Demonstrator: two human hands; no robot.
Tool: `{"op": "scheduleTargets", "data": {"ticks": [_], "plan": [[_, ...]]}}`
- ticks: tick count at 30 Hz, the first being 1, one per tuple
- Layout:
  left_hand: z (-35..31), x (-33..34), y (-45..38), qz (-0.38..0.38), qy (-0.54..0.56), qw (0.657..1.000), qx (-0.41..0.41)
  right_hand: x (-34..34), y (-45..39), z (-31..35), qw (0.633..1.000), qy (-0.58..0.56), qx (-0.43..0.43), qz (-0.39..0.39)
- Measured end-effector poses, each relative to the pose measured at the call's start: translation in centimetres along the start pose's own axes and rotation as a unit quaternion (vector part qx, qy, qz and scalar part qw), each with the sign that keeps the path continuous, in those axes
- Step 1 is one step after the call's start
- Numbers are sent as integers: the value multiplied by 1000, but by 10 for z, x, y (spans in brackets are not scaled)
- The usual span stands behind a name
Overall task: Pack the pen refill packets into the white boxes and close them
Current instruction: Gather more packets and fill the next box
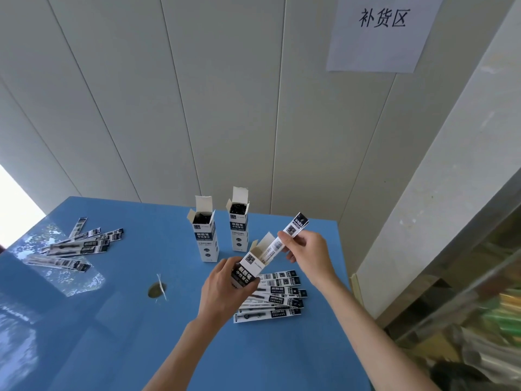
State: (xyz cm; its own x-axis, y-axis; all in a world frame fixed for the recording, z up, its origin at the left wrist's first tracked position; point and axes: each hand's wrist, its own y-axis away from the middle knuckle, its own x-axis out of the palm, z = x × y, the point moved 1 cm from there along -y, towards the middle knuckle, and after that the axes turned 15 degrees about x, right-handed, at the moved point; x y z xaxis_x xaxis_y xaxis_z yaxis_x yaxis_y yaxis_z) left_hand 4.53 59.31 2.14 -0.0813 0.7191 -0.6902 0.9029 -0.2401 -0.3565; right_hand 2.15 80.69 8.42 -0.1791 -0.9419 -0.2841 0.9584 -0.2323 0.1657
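My left hand [222, 289] grips a white box [251, 263] with a dark label, tilted, its top flaps open. My right hand [306, 249] pinches a long refill packet [293, 230] whose lower end sits in the mouth of that box. Below my hands a fanned pile of refill packets [277, 297] lies on the blue table [141, 334]. Two more white boxes stand upright behind, the left box [207, 238] and the right box [239, 224], both with open flaps and dark contents showing. Another loose pile of packets [79, 245] lies at the table's left.
A round hole with a white strip [158, 289] sits in the tabletop left of my hands. Panelled wall rises behind the table, with a paper sign [380, 32] on it. Shelving with blurred goods [479, 320] stands at the right.
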Motion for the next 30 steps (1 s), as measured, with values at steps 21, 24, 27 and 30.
{"op": "scheduleTargets", "data": {"ticks": [21, 24, 27, 30], "plan": [[35, -17, 13, 14, -34, 998, -48, 28, -11, -73, 929, 357, -3, 95], [39, -22, 17, 11, -37, 998, -59, 36, -8, -89, 912, 399, -2, 100], [44, -25, 21, 11, -37, 997, -72, 42, -8, -98, 894, 437, -7, 100], [49, -26, 23, 15, -40, 995, -86, 46, -11, -105, 879, 465, 4, 106]]}}
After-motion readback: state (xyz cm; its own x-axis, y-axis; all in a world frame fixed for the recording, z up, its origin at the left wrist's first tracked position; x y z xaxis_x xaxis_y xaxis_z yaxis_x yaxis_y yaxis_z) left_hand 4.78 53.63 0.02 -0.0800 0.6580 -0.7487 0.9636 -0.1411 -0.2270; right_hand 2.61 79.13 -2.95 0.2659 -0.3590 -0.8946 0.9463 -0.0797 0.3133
